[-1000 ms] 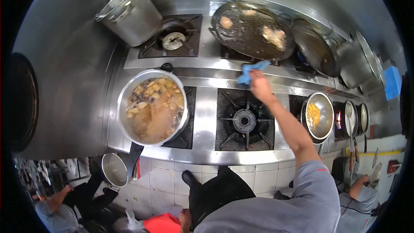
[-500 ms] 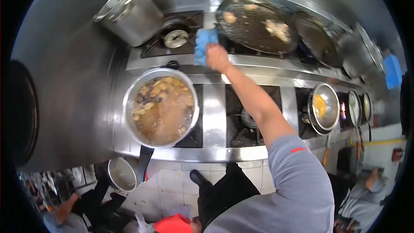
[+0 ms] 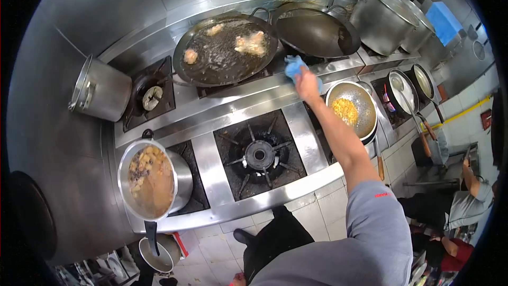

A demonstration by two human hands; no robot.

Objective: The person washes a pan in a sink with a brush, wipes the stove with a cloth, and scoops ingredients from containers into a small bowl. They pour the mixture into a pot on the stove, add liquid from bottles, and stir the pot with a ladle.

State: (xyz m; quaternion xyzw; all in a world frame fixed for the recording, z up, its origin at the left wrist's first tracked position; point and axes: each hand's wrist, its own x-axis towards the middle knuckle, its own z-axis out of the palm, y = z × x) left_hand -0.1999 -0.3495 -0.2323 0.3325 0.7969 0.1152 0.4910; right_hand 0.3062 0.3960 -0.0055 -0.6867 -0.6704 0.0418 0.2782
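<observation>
My right hand (image 3: pixel 307 83) is closed on a crumpled blue cloth (image 3: pixel 296 68), at the raised steel ledge of the stove. Just behind it is a large dark wok (image 3: pixel 312 34). To its front right, a steel bowl-shaped strainer (image 3: pixel 365 108) holds yellow bits over another pan. Back left of the hand, a wide pan of dark oil (image 3: pixel 222 63) has several pale fried pieces in it. My left hand (image 3: pixel 238 279) shows only in part at the bottom edge, with a scrap of red beside it; its fingers are mostly out of view.
A pot of brothy stew (image 3: pixel 151 180) stands front left, its black handle jutting over the edge. An unlit burner (image 3: pixel 259 154) lies in the middle. Tall pots stand at back left and right. Flame shows near the right-hand pans (image 3: pixel 403 92). Co-workers (image 3: pixel 465 196) stand at right.
My right hand has moved rightward along the ledge with the blue cloth, from left of the oil pan to in front of the wok. The view has turned right.
</observation>
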